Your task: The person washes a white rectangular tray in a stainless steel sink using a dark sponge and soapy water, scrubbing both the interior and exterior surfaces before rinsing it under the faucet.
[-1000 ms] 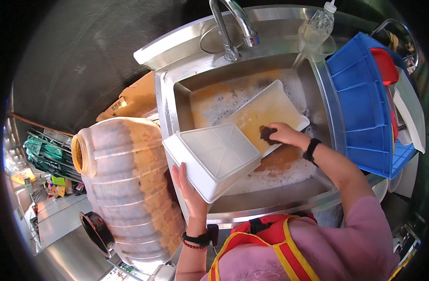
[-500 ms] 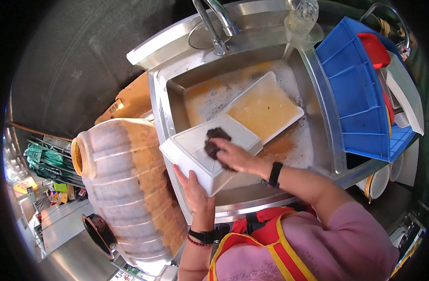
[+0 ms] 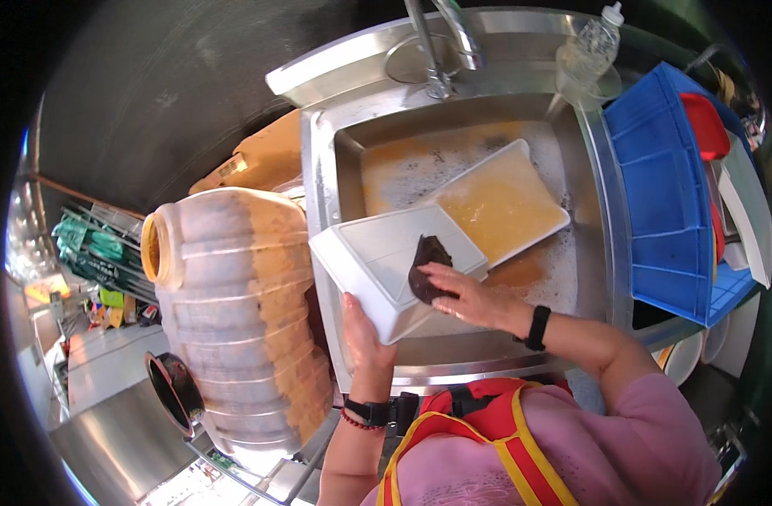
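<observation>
My left hand [image 3: 367,341] grips a white plastic tub [image 3: 365,253] by its near side, holding it tilted with its flat bottom turned up over the sink's near left part. Against that bottom my right hand [image 3: 470,299] presses a dark brown scrubbing cloth or pad [image 3: 428,266]; its exact kind is hard to make out. Partly beneath the tub's far right corner, a white rectangular tray [image 3: 508,202] lies in the sink, covered by yellowish water. The steel sink [image 3: 348,156] holds cloudy, soapy water with dark specks and an orange-brown patch.
A chrome faucet [image 3: 441,80] rises at the sink's back edge. Behind the right corner, a clear bottle [image 3: 597,46] stands in a bowl. To the right sits a blue crate [image 3: 664,194] with red and white containers. A large ribbed plastic barrel [image 3: 234,312] flanks the left side.
My right hand has slid the dark pad rightward across the tub's bottom. The whole scene sits slightly further right in the picture.
</observation>
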The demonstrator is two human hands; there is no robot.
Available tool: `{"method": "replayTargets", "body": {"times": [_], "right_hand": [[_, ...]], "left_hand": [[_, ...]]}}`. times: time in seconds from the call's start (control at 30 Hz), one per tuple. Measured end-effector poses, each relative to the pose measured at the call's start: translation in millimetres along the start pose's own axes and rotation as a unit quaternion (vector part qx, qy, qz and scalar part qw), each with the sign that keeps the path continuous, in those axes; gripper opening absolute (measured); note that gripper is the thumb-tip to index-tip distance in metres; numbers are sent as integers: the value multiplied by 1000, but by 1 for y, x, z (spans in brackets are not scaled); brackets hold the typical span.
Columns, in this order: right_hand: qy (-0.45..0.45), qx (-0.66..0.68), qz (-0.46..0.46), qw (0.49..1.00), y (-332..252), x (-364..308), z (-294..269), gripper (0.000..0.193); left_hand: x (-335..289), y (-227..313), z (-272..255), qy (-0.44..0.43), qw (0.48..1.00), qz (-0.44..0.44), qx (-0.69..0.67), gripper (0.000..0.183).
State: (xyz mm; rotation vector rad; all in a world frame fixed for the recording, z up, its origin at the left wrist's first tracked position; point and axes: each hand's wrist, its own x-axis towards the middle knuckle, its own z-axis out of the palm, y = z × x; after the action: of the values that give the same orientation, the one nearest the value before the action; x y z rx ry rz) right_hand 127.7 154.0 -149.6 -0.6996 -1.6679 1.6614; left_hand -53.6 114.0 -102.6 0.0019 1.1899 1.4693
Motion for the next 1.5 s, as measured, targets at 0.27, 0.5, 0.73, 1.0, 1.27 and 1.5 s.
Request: {"method": "replayTargets", "body": {"times": [0.27, 0.5, 0.73, 1.0, 1.27, 1.5], "right_hand": [[-104, -262, -133, 950, -78, 56, 20, 28], [-172, -396, -31, 901, -61, 138, 35, 14], [-256, -160, 147, 942, -20, 192, 19, 43], [-125, -185, 188, 956, 85, 79, -44, 58], [-94, -380, 270, 880, 149, 41, -147, 27], [-107, -616, 105, 773, 167, -16, -156, 22]], "left_hand": [[-17, -2, 16, -92, 993, 17, -73, 60], [-18, -25, 28, -135, 987, 46, -73, 50], [-17, -8, 17, -108, 992, 7, -58, 55], [25, -9, -20, 30, 992, -109, -53, 51], [44, 8, -28, -48, 996, -11, 72, 46], [65, 22, -17, 77, 995, -60, -20, 41]]}}
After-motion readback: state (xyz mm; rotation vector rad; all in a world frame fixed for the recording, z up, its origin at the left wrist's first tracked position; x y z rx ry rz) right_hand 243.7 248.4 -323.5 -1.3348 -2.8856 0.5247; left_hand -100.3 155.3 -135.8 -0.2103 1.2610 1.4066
